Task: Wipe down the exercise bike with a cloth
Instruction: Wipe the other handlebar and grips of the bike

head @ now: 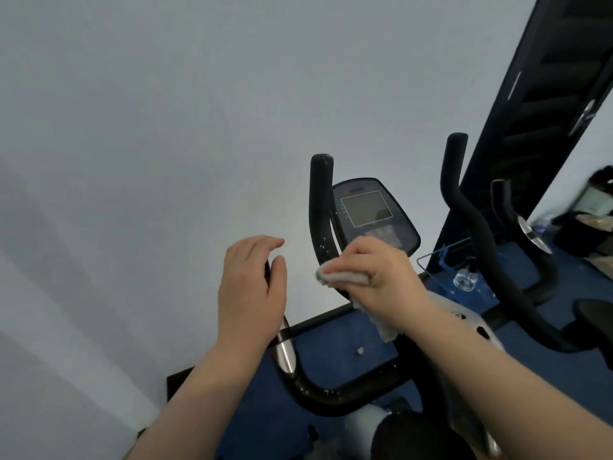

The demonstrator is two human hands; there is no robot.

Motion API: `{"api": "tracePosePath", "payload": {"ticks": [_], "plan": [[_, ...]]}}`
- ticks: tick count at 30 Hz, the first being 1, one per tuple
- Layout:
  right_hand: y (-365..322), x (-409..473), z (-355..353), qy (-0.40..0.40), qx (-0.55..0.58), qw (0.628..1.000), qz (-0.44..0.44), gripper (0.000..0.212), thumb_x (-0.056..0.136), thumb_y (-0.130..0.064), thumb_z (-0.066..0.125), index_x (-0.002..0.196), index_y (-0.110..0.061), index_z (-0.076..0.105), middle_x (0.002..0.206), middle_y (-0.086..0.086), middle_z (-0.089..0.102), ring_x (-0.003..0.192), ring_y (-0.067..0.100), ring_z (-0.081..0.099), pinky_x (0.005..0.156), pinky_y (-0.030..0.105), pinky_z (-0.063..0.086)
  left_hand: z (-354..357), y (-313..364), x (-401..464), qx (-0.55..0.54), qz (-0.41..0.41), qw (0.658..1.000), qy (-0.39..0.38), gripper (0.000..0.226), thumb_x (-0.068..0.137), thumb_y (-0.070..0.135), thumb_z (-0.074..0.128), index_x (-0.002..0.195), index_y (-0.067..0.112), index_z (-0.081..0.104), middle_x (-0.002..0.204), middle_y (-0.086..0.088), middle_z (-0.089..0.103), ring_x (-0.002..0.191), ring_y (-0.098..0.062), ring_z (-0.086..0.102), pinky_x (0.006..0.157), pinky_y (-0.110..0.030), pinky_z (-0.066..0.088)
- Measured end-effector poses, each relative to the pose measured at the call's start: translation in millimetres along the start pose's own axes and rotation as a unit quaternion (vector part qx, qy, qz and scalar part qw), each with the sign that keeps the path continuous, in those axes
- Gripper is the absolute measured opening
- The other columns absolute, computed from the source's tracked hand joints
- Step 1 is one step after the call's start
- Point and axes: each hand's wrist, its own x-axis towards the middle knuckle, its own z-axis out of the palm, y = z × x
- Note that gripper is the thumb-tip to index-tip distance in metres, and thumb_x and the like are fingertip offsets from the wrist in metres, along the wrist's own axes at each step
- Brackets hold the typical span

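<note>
Right grip [374,270] clenched around cloth [345,278] against bike handlebar [321,207]; left grip [252,287] loose.

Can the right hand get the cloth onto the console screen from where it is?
Probably yes. The right hand grips the cloth against the handlebar just below the console screen, and nothing lies between them; the left hand is off to the side.
</note>
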Motion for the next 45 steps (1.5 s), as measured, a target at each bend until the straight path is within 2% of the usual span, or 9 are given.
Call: {"api": "tracePosePath", "payload": {"ticks": [6,11,17,21,26,30,36,40,45], "plan": [[6,45,-7,0.108,0.060,0.982,0.143,0.011,0.074,-0.015,0.079,0.083,-0.022,0.078,0.087,0.001,0.066,0.072,0.006,0.063,0.070,0.008,0.047,2,2,-1,-0.015,-0.012,1.000,0.002,0.024,0.091,0.011,0.051,0.109,0.019,0.065,0.107,0.009,0.061,0.107,0.002,0.041,0.089,0.000,0.027],[-7,38,12,0.006,-0.037,0.999,-0.002,0.011,0.076,-0.024,0.078,0.087,-0.021,0.077,0.083,-0.003,0.063,0.067,-0.003,0.056,0.063,0.024,0.052,1,0,1,-0.015,-0.004,1.000,-0.002,0.024,0.091,0.012,0.051,0.110,0.019,0.064,0.108,0.009,0.061,0.107,0.000,0.043,0.090,-0.002,0.029],[2,53,14,0.162,0.016,0.976,0.145,0.006,0.079,-0.021,0.072,0.080,-0.027,0.075,0.088,-0.004,0.063,0.073,0.012,0.063,0.072,0.040,0.054,-1,4,2,-0.023,-0.027,0.999,-0.007,0.024,0.091,0.012,0.050,0.108,0.021,0.065,0.106,0.012,0.061,0.106,0.002,0.043,0.085,0.001,0.028],[-15,68,-11,0.303,0.030,0.943,0.131,0.012,0.080,-0.024,0.071,0.090,-0.030,0.072,0.095,-0.011,0.064,0.089,-0.008,0.058,0.084,0.014,0.046,-3,7,4,-0.031,-0.048,0.998,-0.006,0.024,0.091,0.015,0.050,0.108,0.024,0.065,0.102,0.015,0.061,0.103,0.002,0.045,0.080,-0.002,0.032],[-46,130,-37,0.063,-0.114,0.991,-0.024,0.019,0.081,-0.012,0.065,0.097,-0.018,0.073,0.099,-0.003,0.063,0.091,0.001,0.056,0.080,0.008,0.038,-8,8,10,-0.010,-0.050,0.998,-0.024,0.022,0.090,0.022,0.051,0.106,0.025,0.065,0.085,0.015,0.053,0.093,-0.006,0.050,0.076,-0.014,0.034],[-27,135,-70,-0.025,-0.216,0.975,0.044,0.013,0.082,-0.020,0.068,0.094,-0.021,0.073,0.094,-0.003,0.071,0.094,0.014,0.062,0.076,0.017,0.039,-11,9,8,-0.022,-0.055,0.998,-0.033,0.022,0.090,0.026,0.050,0.106,0.027,0.064,0.088,0.019,0.054,0.093,-0.002,0.050,0.075,-0.008,0.032],[-29,128,-40,0.105,-0.027,0.992,0.063,0.017,0.081,-0.022,0.070,0.097,-0.026,0.074,0.092,-0.012,0.070,0.089,-0.004,0.059,0.080,0.003,0.040,-10,10,9,-0.013,-0.063,0.997,-0.030,0.022,0.089,0.027,0.049,0.105,0.027,0.064,0.091,0.018,0.055,0.092,-0.001,0.049,0.073,-0.011,0.033],[-11,118,-46,0.085,-0.035,0.987,0.134,0.014,0.082,-0.022,0.069,0.095,-0.023,0.075,0.091,-0.007,0.074,0.091,0.008,0.067,0.087,0.024,0.051,-9,9,8,-0.011,-0.062,0.998,-0.027,0.022,0.089,0.028,0.049,0.105,0.027,0.064,0.092,0.017,0.057,0.092,0.000,0.048,0.073,-0.005,0.031],[-16,107,-14,0.184,0.183,0.943,0.210,0.013,0.081,-0.020,0.071,0.094,-0.019,0.075,0.089,0.002,0.075,0.087,0.017,0.070,0.088,0.040,0.055,-5,9,8,-0.005,-0.055,0.998,-0.014,0.020,0.089,0.022,0.052,0.104,0.024,0.065,0.096,0.017,0.057,0.096,0.006,0.042,0.075,-0.003,0.033]]}}
